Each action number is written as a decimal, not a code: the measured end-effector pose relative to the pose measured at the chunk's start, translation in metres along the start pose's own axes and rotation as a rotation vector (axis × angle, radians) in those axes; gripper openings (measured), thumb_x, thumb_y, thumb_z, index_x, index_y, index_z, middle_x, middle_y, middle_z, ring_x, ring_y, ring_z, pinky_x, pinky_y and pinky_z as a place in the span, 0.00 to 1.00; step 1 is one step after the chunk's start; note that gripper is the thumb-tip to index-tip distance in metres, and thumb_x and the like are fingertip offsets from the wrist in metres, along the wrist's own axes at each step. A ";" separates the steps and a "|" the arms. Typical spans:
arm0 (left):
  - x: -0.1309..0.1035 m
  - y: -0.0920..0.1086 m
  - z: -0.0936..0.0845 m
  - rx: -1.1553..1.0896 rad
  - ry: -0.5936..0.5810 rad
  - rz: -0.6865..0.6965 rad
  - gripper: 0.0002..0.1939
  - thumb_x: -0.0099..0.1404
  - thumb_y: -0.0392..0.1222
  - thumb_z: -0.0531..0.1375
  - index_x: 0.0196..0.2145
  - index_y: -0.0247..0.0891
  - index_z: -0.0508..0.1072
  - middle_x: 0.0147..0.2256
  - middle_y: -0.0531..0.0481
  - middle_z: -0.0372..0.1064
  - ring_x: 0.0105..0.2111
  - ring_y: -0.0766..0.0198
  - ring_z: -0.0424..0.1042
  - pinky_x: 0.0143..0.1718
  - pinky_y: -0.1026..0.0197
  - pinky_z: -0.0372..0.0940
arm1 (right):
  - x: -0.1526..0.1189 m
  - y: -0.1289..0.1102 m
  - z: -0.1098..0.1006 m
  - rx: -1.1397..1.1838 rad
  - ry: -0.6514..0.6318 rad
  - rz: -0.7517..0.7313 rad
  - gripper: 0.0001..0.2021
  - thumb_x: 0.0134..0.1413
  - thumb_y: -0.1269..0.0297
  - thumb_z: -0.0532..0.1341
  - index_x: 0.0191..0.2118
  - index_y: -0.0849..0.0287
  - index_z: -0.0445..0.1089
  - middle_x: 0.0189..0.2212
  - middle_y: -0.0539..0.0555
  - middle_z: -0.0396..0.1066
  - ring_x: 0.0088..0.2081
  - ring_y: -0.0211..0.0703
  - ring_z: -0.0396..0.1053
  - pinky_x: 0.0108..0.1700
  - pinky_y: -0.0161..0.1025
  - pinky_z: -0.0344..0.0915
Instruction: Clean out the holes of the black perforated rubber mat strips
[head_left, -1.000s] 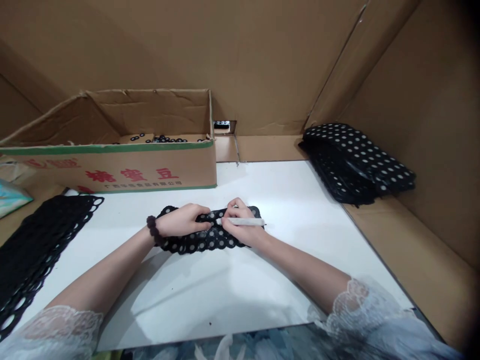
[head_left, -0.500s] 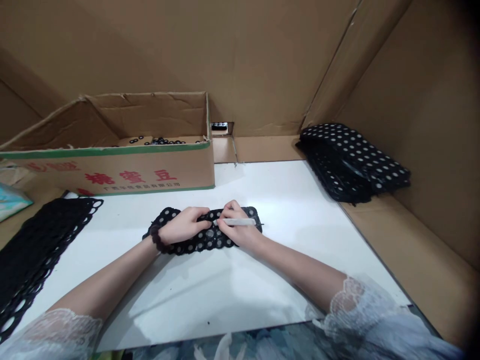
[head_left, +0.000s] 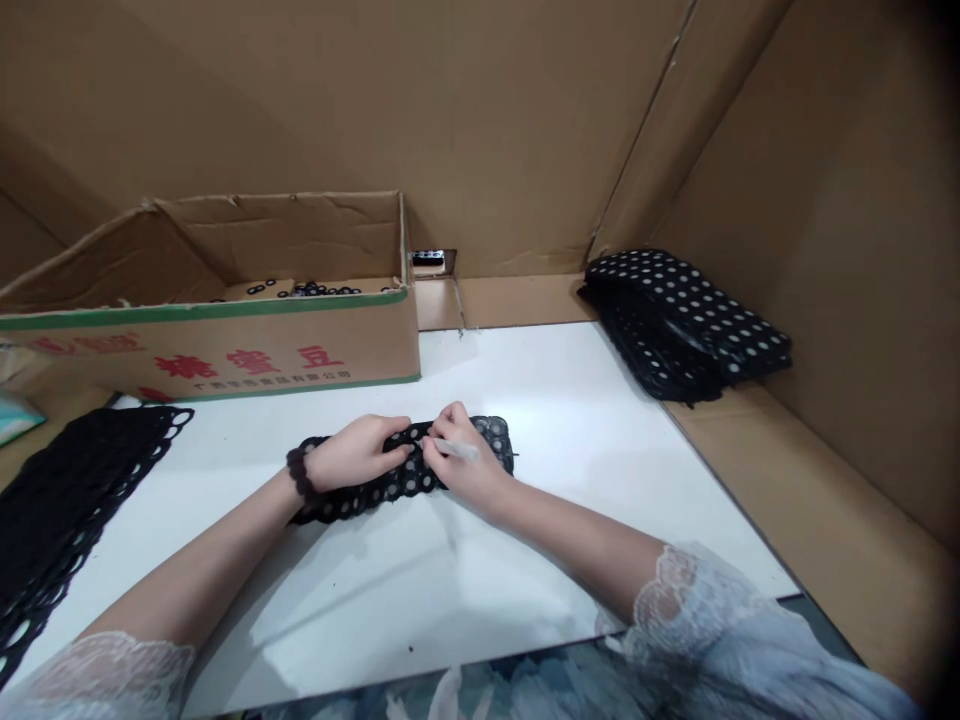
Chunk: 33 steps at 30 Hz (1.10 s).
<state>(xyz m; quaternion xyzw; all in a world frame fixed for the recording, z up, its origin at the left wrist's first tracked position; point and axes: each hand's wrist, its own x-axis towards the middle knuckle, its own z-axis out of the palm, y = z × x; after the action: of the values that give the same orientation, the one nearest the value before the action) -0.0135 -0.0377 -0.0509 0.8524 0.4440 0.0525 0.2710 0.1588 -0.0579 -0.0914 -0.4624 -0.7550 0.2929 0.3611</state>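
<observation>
In the head view, a black lace-like piece (head_left: 495, 432) with rows of pale round dots lies across the white tabletop. My left hand (head_left: 356, 455), with a dark band at the wrist, rests over its left part; the thumb and forefinger are stretched out and apart. Close beside it, my right hand (head_left: 469, 470) is closed around a slim white pen-like tool (head_left: 459, 449), blurred by motion. The tool's tip points left, toward the dots near my left fingertips. The hands cover much of the piece's middle.
A cardboard box (head_left: 225, 345) with small black rings (head_left: 322, 290) stands at the back left. Black holed fabric (head_left: 75, 490) lies at the left edge. A folded black dotted stack (head_left: 690, 310) sits at the back right. Cardboard walls (head_left: 510, 130) enclose the table.
The view has shifted slightly. The white tool has changed its angle and shows shorter and blurred in my right hand. Both hands stay on the dotted piece, whose left end now reaches lower.
</observation>
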 end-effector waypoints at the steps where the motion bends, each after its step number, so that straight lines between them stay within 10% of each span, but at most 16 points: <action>1: -0.001 0.000 -0.002 0.106 0.011 -0.005 0.11 0.60 0.47 0.48 0.29 0.37 0.61 0.25 0.52 0.63 0.25 0.64 0.61 0.28 0.64 0.54 | 0.000 0.000 -0.001 0.026 0.019 0.010 0.09 0.52 0.65 0.50 0.23 0.59 0.57 0.33 0.51 0.54 0.31 0.34 0.61 0.40 0.36 0.60; 11: -0.011 0.001 -0.017 0.213 -0.068 -0.071 0.36 0.44 0.61 0.59 0.47 0.37 0.58 0.40 0.43 0.65 0.42 0.51 0.64 0.37 0.60 0.58 | -0.005 -0.006 -0.010 0.157 -0.073 0.000 0.11 0.46 0.68 0.54 0.17 0.61 0.57 0.30 0.49 0.56 0.30 0.33 0.60 0.36 0.34 0.58; 19: -0.007 0.008 -0.016 0.195 -0.235 -0.163 0.17 0.52 0.56 0.55 0.27 0.37 0.65 0.25 0.50 0.67 0.25 0.61 0.65 0.24 0.65 0.53 | -0.006 -0.002 -0.007 0.165 -0.097 -0.034 0.12 0.47 0.68 0.54 0.17 0.61 0.56 0.31 0.50 0.55 0.32 0.33 0.60 0.38 0.35 0.59; 33: -0.004 -0.002 -0.017 -0.283 -0.381 -0.205 0.12 0.53 0.48 0.54 0.25 0.35 0.67 0.24 0.54 0.65 0.24 0.66 0.61 0.25 0.66 0.54 | -0.006 -0.006 -0.010 0.195 -0.119 0.016 0.11 0.47 0.67 0.54 0.17 0.61 0.59 0.32 0.50 0.55 0.31 0.33 0.60 0.37 0.35 0.59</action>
<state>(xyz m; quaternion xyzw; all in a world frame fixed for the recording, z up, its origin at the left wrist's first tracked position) -0.0234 -0.0331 -0.0373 0.7512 0.4572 -0.0750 0.4702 0.1661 -0.0642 -0.0827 -0.4129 -0.7393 0.3948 0.3565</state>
